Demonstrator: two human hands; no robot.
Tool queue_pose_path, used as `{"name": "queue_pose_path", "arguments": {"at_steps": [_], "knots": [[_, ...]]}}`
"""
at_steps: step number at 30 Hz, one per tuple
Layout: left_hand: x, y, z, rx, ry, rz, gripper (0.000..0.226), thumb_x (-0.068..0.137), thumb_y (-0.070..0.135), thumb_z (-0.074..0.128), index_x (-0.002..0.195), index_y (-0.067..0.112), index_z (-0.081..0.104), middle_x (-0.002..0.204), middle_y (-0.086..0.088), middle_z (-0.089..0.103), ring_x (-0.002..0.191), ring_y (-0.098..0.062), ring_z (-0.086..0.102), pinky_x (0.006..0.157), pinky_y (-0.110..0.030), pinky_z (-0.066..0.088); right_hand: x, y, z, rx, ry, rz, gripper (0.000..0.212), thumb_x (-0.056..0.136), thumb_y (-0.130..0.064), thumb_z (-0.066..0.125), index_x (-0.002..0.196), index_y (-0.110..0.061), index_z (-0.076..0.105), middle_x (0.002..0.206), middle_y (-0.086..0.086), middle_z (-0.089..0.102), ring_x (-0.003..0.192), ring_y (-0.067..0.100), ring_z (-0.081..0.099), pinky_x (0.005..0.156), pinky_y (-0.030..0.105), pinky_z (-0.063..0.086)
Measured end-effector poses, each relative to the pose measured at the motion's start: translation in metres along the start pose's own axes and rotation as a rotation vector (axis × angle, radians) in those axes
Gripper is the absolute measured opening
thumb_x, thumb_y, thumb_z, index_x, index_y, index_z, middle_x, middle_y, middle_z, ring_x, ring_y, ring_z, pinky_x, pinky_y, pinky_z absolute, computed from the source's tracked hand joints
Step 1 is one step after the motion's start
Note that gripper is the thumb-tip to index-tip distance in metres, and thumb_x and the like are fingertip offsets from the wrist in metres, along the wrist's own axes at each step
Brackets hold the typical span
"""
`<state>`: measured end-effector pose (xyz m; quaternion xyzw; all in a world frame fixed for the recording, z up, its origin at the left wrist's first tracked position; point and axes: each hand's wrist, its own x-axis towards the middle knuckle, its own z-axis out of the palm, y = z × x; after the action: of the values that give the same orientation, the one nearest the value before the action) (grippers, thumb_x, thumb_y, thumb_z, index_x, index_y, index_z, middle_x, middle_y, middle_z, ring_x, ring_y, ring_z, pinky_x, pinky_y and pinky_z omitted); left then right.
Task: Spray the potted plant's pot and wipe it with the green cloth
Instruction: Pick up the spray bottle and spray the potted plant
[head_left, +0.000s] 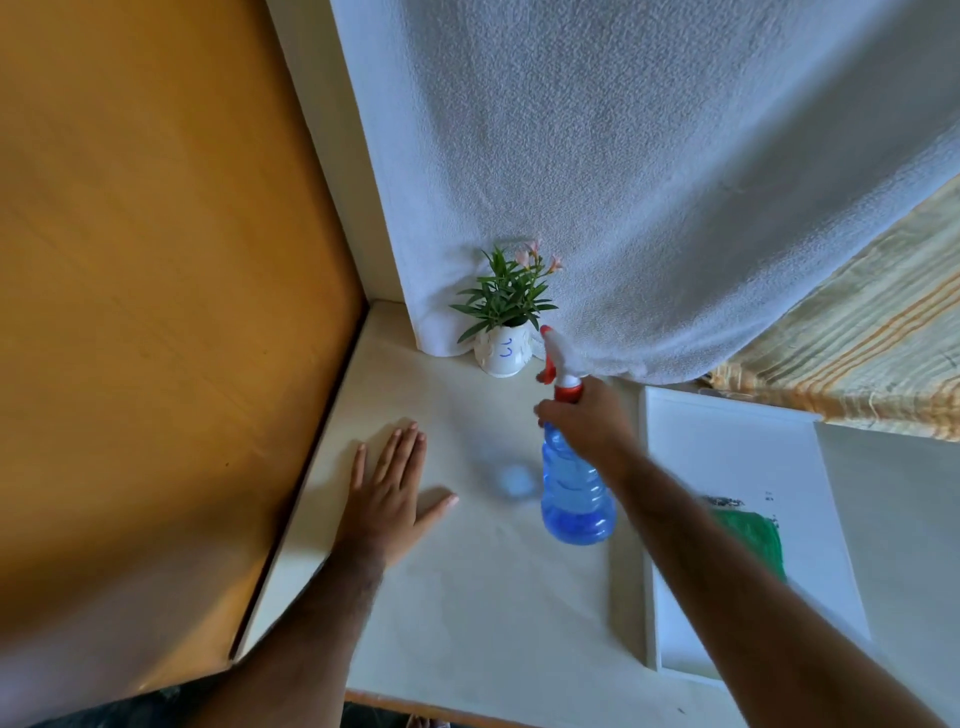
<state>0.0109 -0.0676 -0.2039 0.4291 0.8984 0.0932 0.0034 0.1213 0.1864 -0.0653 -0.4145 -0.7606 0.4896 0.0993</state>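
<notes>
A small green plant with pink flowers stands in a white pot (503, 354) with blue marks, at the back of the cream table against a hanging white towel. My right hand (587, 421) grips the neck of a blue spray bottle (574, 493) with a white and red nozzle. The bottle is lifted off the table, its nozzle pointing toward the pot and close to it. My left hand (392, 493) lies flat on the table, fingers spread, left of the bottle. The green cloth (753, 535) lies in a white tray, partly hidden behind my right forearm.
The white tray (737, 452) sits on the table's right side. A white towel (623, 182) hangs behind the pot, with a striped yellow fabric (857, 343) to its right. An orange-brown wooden panel (156, 312) borders the table on the left.
</notes>
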Motion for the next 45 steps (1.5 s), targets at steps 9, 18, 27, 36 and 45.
{"name": "queue_pose_path", "arguments": {"at_steps": [9, 18, 27, 36, 45], "knots": [[-0.002, -0.001, 0.005, 0.004, 0.06, -0.007, 0.096, 0.089, 0.075, 0.045, 0.16, 0.012, 0.034, 0.17, -0.005, 0.031, 0.156, -0.02, 0.032, 0.125, -0.062, 0.025, 0.008, -0.008, 0.027, -0.301, -0.067, 0.048, 0.022, 0.077, -0.031, 0.069, 0.098, -0.023, 0.07, 0.079, -0.001, 0.075, 0.086, 0.02, 0.068, 0.078, 0.031, 0.054], [-0.002, -0.005, 0.011, 0.005, 0.055, -0.008, 0.097, 0.09, 0.079, 0.04, 0.162, 0.015, 0.027, 0.173, -0.002, 0.025, 0.158, -0.016, 0.025, 0.127, -0.061, 0.021, 0.011, -0.012, 0.031, -0.331, 0.011, 0.158, 0.016, 0.076, -0.039, 0.063, 0.076, -0.023, 0.065, 0.062, -0.009, 0.066, 0.064, 0.01, 0.06, 0.062, 0.027, 0.046], [-0.003, -0.003, 0.009, 0.022, 0.066, -0.01, 0.096, 0.091, 0.077, 0.039, 0.162, 0.014, 0.028, 0.172, -0.003, 0.027, 0.157, -0.018, 0.028, 0.125, -0.061, 0.024, 0.013, -0.013, 0.03, -0.297, 0.047, 0.164, 0.024, 0.076, -0.048, 0.06, 0.071, -0.025, 0.065, 0.065, -0.005, 0.071, 0.072, 0.016, 0.066, 0.059, 0.026, 0.045], [-0.002, -0.002, 0.007, 0.029, 0.062, -0.009, 0.096, 0.091, 0.077, 0.041, 0.162, 0.013, 0.029, 0.172, -0.003, 0.027, 0.157, -0.018, 0.028, 0.125, -0.061, 0.024, 0.014, -0.013, 0.031, -0.32, 0.042, 0.154, 0.024, 0.076, -0.046, 0.062, 0.066, -0.025, 0.063, 0.061, -0.006, 0.07, 0.067, 0.013, 0.063, 0.052, 0.023, 0.038], [-0.002, -0.003, 0.004, 0.011, 0.048, -0.014, 0.095, 0.09, 0.075, 0.043, 0.161, 0.014, 0.03, 0.171, -0.003, 0.029, 0.156, -0.018, 0.031, 0.126, -0.061, 0.023, -0.002, 0.0, 0.011, -0.091, 0.17, 0.04, 0.016, 0.077, -0.035, 0.063, 0.08, -0.019, 0.061, 0.069, 0.002, 0.072, 0.073, 0.022, 0.07, 0.066, 0.034, 0.055]]}}
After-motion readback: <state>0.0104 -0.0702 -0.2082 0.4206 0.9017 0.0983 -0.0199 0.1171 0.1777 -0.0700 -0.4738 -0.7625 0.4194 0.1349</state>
